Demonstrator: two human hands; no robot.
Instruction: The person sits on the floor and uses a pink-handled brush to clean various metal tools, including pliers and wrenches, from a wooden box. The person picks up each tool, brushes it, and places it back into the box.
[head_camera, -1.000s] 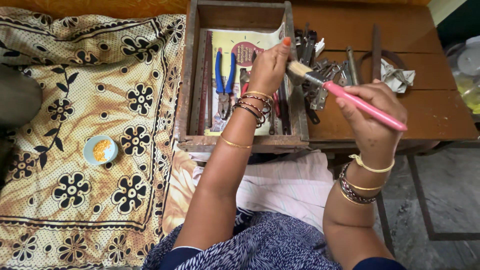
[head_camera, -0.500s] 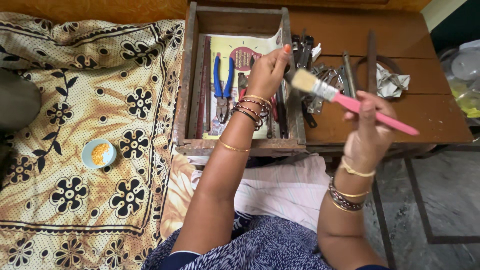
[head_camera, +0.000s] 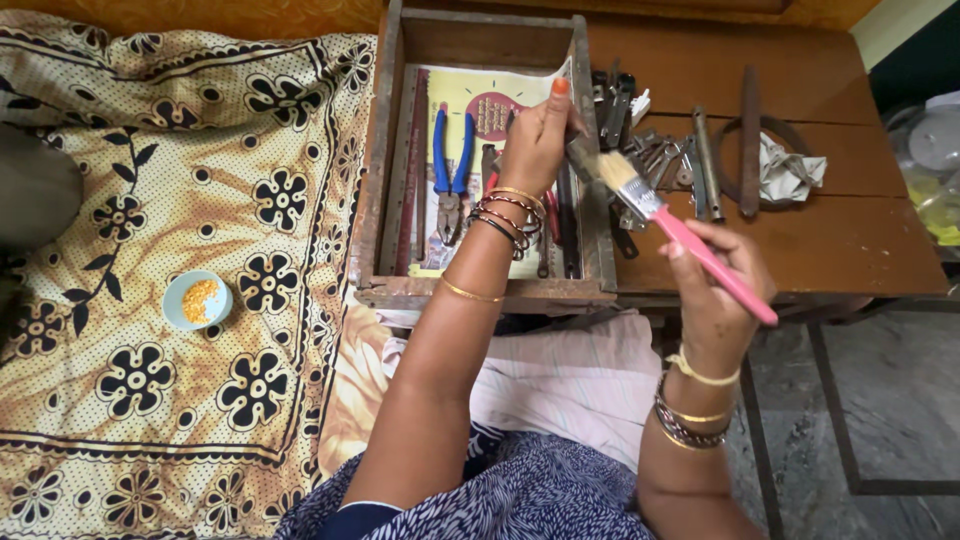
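Brushing a small part over the tool tray

A small blue bowl (head_camera: 197, 299) of yellow bits sits on the patterned cloth (head_camera: 180, 200). Left hand (head_camera: 535, 135) has its fingers pinched on something small above the wooden tray (head_camera: 380, 170); what it is cannot be told. Right hand (head_camera: 715, 290), fingers clamped on the pink-handled brush (head_camera: 680, 232), aims bristles toward it, over the desk (head_camera: 850, 240). Brushing looks underway.

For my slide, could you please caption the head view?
Right hand holds pink-handled brush; left hand pinches something small over wooden tool tray.
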